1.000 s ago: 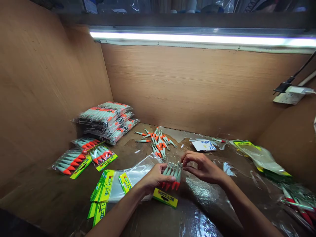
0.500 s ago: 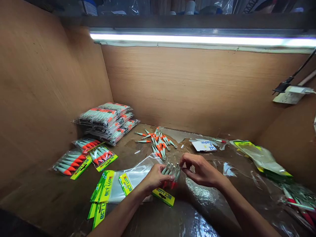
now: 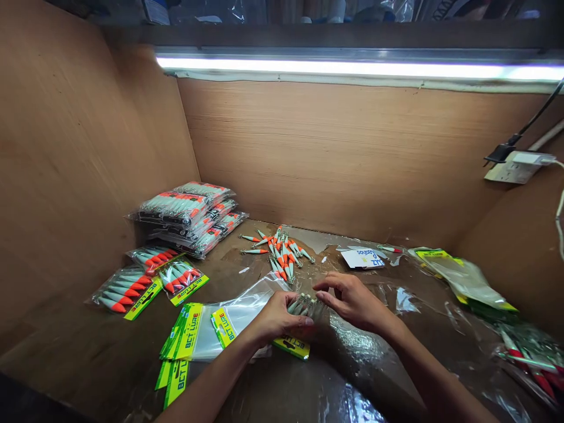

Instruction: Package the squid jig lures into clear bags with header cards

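Note:
My left hand (image 3: 279, 317) is closed around a bunch of squid-jig fishing lures (image 3: 302, 306), pale with orange-red ends, their wire hook crowns facing up and away from me. Clear plastic seems to surround them, and a yellow-green BCT LURE header card (image 3: 294, 346) shows below. My right hand (image 3: 350, 298) has its thumb and forefinger curled at the hook ends; what they pinch is too small to make out. Behind both hands lies a loose pile of the same lures (image 3: 282, 252). Beside my left forearm, flat clear bags (image 3: 207, 329) with BCT LURE headers overlap.
Filled header bags (image 3: 127, 291) lie at the left, before a stack of larger lure packs (image 3: 185, 211). A white handwritten card (image 3: 363, 258) sits behind my right hand. More bags (image 3: 467, 279) and red-and-pale lures (image 3: 529, 358) lie right. A power strip (image 3: 513, 167) hangs on the wall.
My right hand has shifted slightly left over the hook ends. The lures in my left hand have tilted, so their red ends are now mostly hidden. The camera view has moved slightly.

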Demonstrator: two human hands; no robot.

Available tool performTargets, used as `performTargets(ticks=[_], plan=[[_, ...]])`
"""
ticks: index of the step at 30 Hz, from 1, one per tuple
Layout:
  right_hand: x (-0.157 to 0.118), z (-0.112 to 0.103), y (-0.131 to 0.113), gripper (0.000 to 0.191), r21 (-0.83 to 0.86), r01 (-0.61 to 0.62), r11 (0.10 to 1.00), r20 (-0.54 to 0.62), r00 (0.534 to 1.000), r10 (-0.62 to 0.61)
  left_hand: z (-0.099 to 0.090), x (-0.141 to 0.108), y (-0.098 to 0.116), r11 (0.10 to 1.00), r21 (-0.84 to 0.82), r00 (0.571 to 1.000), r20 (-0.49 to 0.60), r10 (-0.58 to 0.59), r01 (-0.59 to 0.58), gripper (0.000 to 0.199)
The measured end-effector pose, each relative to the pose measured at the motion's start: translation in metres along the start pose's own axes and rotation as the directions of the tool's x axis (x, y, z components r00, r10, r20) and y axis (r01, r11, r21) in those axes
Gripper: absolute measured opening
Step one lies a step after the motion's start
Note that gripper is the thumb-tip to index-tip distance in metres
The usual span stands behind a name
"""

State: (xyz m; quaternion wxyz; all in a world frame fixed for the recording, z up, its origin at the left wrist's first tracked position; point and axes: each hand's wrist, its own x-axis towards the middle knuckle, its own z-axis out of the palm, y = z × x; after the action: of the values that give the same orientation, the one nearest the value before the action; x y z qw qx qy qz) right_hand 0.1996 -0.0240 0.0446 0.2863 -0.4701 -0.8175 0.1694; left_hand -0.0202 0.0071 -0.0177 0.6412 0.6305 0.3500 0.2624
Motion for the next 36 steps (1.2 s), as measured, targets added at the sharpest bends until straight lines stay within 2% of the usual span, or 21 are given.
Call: performTargets(ticks=[4, 8, 13, 16, 20, 22, 25, 30, 36], plan=[[-0.001, -0.004, 0.003, 0.019, 0.049, -0.1, 0.994, 0.063, 0.993, 0.097, 0.002, 0.001, 0.004, 0.997, 0.05, 0.999, -0.003, 0.054, -0.054, 0.041], [-0.002, -0.006, 0.007, 0.017, 0.058, -0.168, 0.984, 0.084, 0.983, 0.163, 0.004, 0.001, 0.001, 0.998, 0.044, 0.999, -0.005, 0.041, -0.041, 0.035], [-0.003, -0.004, 0.011, 0.019, 0.018, -0.213, 0.977, 0.125, 0.97, 0.21, 0.008, 0.0, 0.001, 1.0, -0.011, 0.999, 0.036, -0.015, 0.016, 0.031], [-0.004, -0.002, 0.014, 0.019, -0.011, -0.241, 0.97, 0.139, 0.961, 0.24, 0.011, 0.0, 0.001, 0.999, -0.032, 0.998, 0.059, -0.011, 0.013, 0.03], [-0.005, 0.001, 0.017, 0.021, -0.095, -0.265, 0.96, 0.102, 0.956, 0.274, 0.011, 0.002, -0.003, 0.996, -0.086, 0.997, 0.076, -0.018, 0.024, 0.031], [-0.005, 0.001, 0.017, 0.022, -0.108, -0.256, 0.961, 0.086, 0.96, 0.266, 0.008, 0.004, -0.007, 0.997, -0.067, 1.0, 0.007, -0.023, 0.024, 0.032], [-0.004, -0.002, 0.015, 0.022, -0.048, -0.219, 0.975, 0.122, 0.967, 0.223, 0.003, 0.006, -0.008, 0.999, -0.038, 0.995, -0.099, -0.016, 0.012, 0.034], [-0.005, -0.008, 0.011, 0.02, -0.048, -0.179, 0.983, 0.116, 0.976, 0.184, 0.0, 0.003, -0.004, 0.998, -0.056, 0.998, -0.056, -0.015, 0.012, 0.035], [-0.006, -0.009, 0.012, 0.007, -0.072, -0.07, 0.995, 0.121, 0.99, 0.079, -0.001, 0.005, -0.006, 0.998, -0.007, 0.995, -0.083, 0.054, -0.055, 0.034]])
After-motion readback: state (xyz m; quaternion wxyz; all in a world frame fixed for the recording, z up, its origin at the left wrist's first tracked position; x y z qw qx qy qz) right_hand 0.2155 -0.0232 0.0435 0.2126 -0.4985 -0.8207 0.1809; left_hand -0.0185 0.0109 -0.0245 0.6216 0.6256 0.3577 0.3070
